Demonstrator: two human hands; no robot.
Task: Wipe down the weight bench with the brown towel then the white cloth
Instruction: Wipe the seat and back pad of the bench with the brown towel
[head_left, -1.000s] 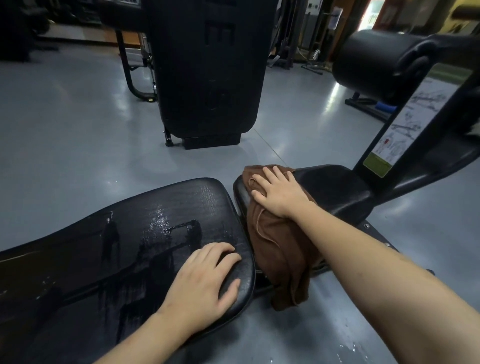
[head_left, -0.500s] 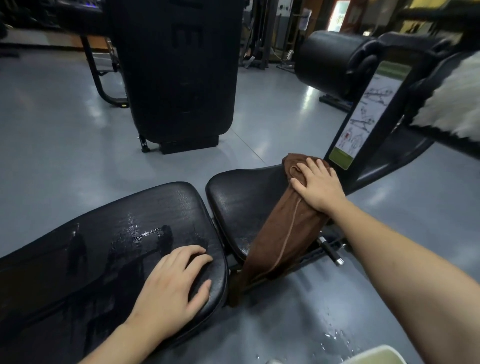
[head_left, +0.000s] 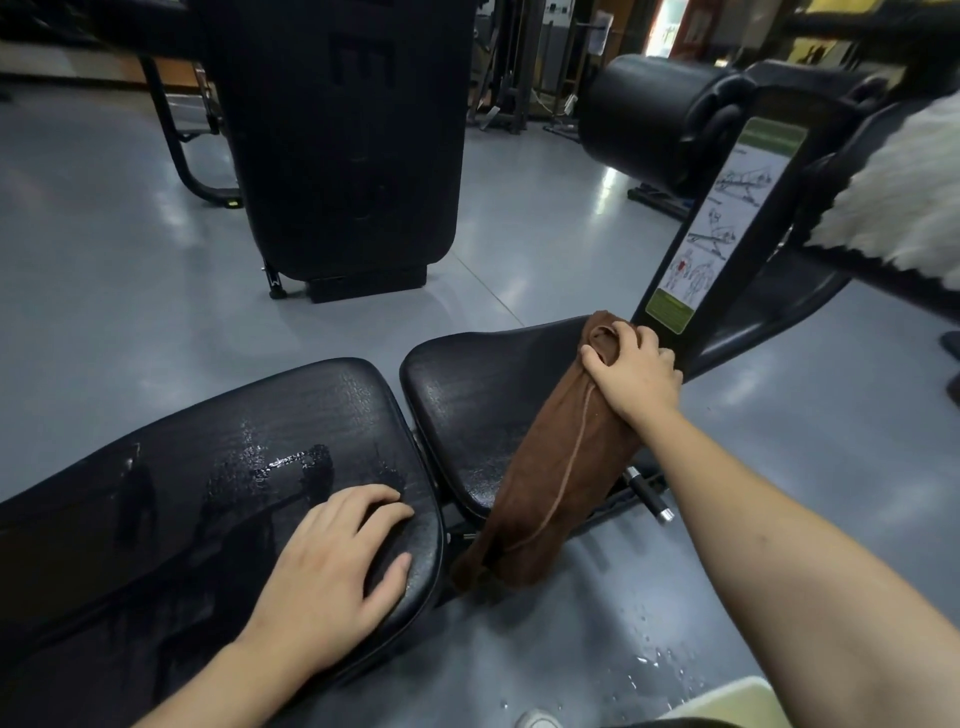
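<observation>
Since a second ago, the brown towel (head_left: 558, 457) has been dragged across the seat pad (head_left: 467, 395) toward the instruction placard (head_left: 719, 218). The left hand (head_left: 337, 566) is rested flat, fingers spread, on the wet back pad (head_left: 182, 499). The towel's upper end is gripped under the right hand (head_left: 636, 376); a white cloth (head_left: 904, 208) is draped right of the placard.

two hands (head_left: 332, 561), one brown towel (head_left: 550, 478), one white cloth (head_left: 904, 208)

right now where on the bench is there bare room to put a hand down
Free: the seat pad left of the towel, and the back pad left of the left hand. Crowded: the seat's right edge, where the right hand presses the towel.
</observation>
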